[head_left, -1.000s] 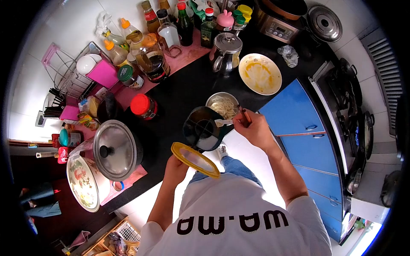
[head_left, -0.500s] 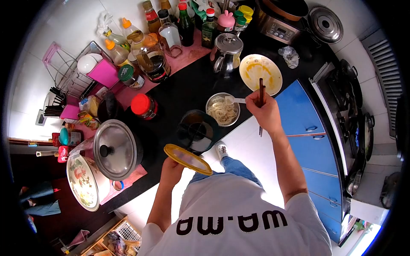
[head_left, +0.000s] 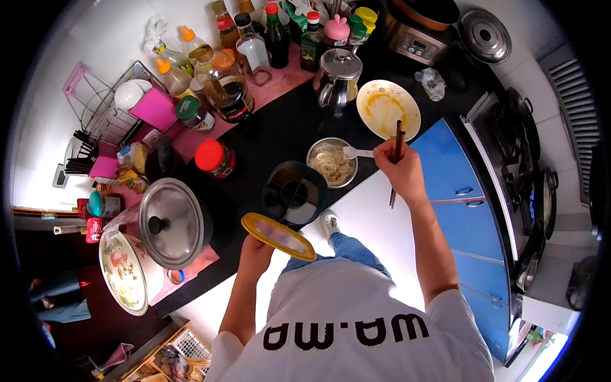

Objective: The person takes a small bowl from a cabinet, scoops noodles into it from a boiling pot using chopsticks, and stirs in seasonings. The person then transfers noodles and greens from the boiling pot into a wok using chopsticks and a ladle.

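A yellow-rimmed lid [head_left: 278, 236] is gripped at its lower left edge by my left hand [head_left: 256, 256]. Just above it stands a dark divided container [head_left: 294, 193] with white contents in one compartment. My right hand [head_left: 400, 167] holds a small white spoon [head_left: 358, 153] together with dark chopsticks [head_left: 398, 140]. The spoon's tip is over the right edge of a metal bowl [head_left: 332, 163] of pale shredded food. Beyond that hand lies a white plate [head_left: 388, 109] with yellow-orange residue.
A red-lidded jar [head_left: 214, 158] and a lidded pot [head_left: 172, 223] stand left. Behind are a metal kettle [head_left: 340, 73], bottles [head_left: 276, 41] and a cooker [head_left: 417, 41]. Blue cabinets [head_left: 445, 165] and a stove [head_left: 519, 153] are at the right.
My right hand has moved right, taking the spoon from the divided container to the metal bowl, and the chopsticks now point upright. My left hand and the lid have shifted slightly left.
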{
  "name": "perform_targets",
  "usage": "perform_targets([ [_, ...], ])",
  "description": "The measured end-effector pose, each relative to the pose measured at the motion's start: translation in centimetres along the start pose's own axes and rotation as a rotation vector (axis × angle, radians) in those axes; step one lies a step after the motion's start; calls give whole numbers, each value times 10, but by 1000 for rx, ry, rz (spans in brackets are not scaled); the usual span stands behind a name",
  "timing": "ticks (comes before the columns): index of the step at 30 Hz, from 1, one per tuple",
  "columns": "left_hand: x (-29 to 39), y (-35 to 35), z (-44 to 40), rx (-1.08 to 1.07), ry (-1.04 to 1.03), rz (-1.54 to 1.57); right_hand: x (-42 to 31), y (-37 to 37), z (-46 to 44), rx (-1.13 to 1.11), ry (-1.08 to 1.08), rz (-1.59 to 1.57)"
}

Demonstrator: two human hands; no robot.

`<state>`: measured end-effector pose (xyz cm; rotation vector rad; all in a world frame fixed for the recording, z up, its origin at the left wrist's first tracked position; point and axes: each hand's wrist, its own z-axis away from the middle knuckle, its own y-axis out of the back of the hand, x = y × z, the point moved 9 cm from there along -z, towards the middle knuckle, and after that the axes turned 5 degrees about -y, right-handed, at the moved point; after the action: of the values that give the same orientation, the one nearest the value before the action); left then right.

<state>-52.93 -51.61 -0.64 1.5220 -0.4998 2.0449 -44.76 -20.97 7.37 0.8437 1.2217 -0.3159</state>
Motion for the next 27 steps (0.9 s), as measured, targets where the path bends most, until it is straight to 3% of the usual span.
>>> perform_targets([
  [3, -4, -4, -4, -18, -11, 111, -2, 0, 2, -9, -5, -19],
  [15, 12, -10, -7, -43, -41, 36, -1, -5, 8, 21, 70, -84],
  [21, 12, -14, -9, -73, -16, 64, -20, -14, 27, -71, 70, -88],
  [25, 9, -15, -10, -62, -21, 134, -37, -35, 43, -209, 261, 118],
  [27, 16, -15, -10, -51, -24, 86, -55, -47, 56, -294, 535, 231],
])
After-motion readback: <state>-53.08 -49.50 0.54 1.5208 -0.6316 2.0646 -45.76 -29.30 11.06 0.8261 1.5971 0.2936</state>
